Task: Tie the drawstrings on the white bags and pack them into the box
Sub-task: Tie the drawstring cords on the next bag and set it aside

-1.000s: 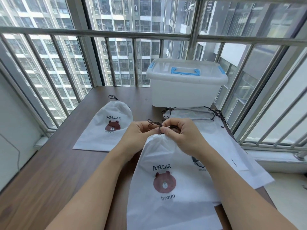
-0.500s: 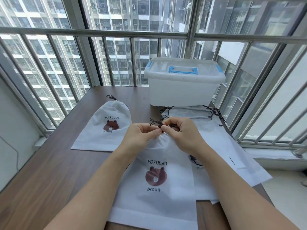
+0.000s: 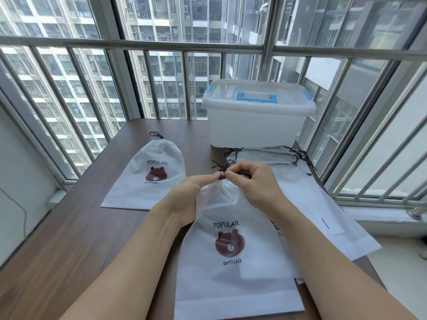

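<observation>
Fingertips of the left hand point(image 3: 184, 199) and right hand point(image 3: 256, 183) meet, curled and pinching the dark drawstring point(image 3: 220, 168) at the gathered mouth of a white bag point(image 3: 233, 262) lying lengthwise on the tabletop point(image 3: 69, 239), mouth pointing toward the lidded box point(image 3: 256, 125) beyond the hands.

The bag point(image 3: 233, 248) in front now lies a little further from the person than a second ago, its bottom hem showing on the worktop point(image 3: 69, 239). Its neck is gathered tighter under the cord point(image 3: 222, 169). The left hand point(image 3: 191, 195) and right hand point(image 3: 251, 181) have closed in, fingertips now meeting at the knot.
</observation>
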Available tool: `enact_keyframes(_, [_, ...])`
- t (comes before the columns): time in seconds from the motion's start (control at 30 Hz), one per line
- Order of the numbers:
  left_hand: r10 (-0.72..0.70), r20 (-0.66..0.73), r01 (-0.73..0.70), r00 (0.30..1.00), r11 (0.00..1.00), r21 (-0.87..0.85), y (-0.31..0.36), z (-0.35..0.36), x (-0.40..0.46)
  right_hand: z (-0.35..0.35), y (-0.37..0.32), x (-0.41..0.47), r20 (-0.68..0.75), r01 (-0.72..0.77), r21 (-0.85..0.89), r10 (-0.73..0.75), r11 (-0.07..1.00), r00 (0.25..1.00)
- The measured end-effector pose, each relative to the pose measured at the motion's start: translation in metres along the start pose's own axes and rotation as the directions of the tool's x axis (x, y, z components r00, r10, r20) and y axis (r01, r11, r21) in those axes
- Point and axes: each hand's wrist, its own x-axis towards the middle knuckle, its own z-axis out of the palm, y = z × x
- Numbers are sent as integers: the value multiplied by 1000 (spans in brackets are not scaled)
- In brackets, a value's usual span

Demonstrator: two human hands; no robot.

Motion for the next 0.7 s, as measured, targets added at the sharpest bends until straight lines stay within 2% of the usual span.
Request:
enact_keyframes(0.07, [25,-9,-25,1000,998,66,-1,2,0,-1,-1,-1,11,22,-46,-21,999,1000])
enact_keyframes(0.17, [162,-87,-131,983,950,283,-6,0,7,0,0,-2,16,71,-140,-70,988,997])
enact_keyframes(0.27, [287,-137,-224,948,909,352,-7,1,10,-1,1,-2,-17,150,-279,-162,948,987])
enact_keyframes(0.37, [387,-213,-274,897,865,420,-6,-1,9,-4,0,-4,6,194,-347,-204,917,979])
enact_keyframes(0.5, [410,-232,-235,882,810,537,-5,1,6,-4,-1,-5,20,195,-355,-201,914,979])
enact_keyframes(0.6, [423,-258,-245,869,819,518,-1,1,3,-5,-3,-5,20,171,-348,-175,922,984])
enact_keyframes(0.7, [385,-227,-248,895,851,463,5,-5,1,-8,-1,-3,1,133,-304,-139,943,990])
